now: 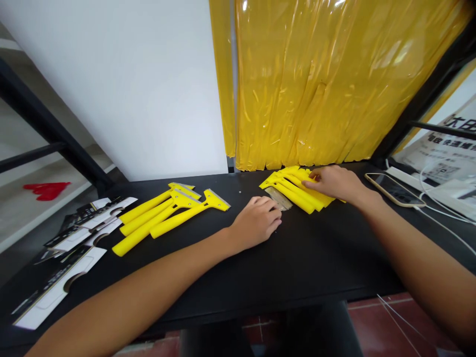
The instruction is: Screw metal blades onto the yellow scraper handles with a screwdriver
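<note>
My left hand lies curled on the black table, its fingertips beside a metal scraper blade. Whether it holds anything is hidden. My right hand rests on a pile of overlapping yellow-handled scrapers, fingers across the handles. Left of my hands lies a second group of several yellow-handled scrapers, their metal-edged heads pointing to the far right. Further left, several black-and-white cardboard packaging cards lie fanned out near the table's edge.
The black table ends in a front edge, with a red tile floor below. A smartphone and a white power strip with cables sit at the right. Yellow plastic sheeting and a white panel stand behind.
</note>
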{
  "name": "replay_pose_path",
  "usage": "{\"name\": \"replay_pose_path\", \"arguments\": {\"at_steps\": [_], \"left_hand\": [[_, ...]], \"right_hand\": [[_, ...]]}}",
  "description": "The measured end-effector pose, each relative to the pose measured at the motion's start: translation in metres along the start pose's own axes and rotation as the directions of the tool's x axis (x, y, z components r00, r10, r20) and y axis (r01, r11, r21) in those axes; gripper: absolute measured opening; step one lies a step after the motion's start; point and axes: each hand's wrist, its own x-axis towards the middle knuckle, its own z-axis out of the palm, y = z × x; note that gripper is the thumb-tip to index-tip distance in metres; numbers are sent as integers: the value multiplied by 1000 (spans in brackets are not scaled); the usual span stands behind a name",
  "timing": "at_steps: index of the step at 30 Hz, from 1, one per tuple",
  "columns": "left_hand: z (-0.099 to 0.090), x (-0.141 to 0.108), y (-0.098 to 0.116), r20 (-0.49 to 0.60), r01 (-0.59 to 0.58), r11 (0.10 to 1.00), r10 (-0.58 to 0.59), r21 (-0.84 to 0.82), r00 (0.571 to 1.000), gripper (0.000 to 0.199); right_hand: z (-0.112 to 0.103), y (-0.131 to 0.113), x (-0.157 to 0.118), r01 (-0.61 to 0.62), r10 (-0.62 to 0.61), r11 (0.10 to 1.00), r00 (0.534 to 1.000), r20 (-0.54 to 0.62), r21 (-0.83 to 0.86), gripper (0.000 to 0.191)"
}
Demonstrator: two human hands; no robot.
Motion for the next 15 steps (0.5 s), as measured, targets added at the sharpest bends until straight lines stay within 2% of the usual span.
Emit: {"name": "replay_pose_path", "arguments": {"at_steps": [3,5,8,9,12,13,15], "left_hand": [[-1,-3,-5,17,44,999,-44,5,999,23],[-2,-6,-7,14,58,998,-58,20,998,23],[-7,-10,-8,10,62,997,-63,39,998,24],[-10,-11,-8,1,63,997,-63,43,998,23],[-30,-15,-16,-69,135,987,-129,89,989,33],[-40,-18,-21,-101,213,968,-201,133,974,38],[-60,-27,-34,-127,415,874,-396,253,910,41]], "right_hand": [[-5,-5,4,11,-11,1000,1000,8,1,57],[-7,-7,6,19,-19,1000,999,-33,8,57],[-9,-12,9,64,-40,993,972,-231,99,51],[-11,-15,10,103,-47,983,943,-330,155,47],[-18,-27,8,295,-66,906,805,-589,303,39],[-21,-32,5,361,-76,874,764,-641,326,36],[-26,-43,-2,466,-113,819,703,-702,335,31]]}}
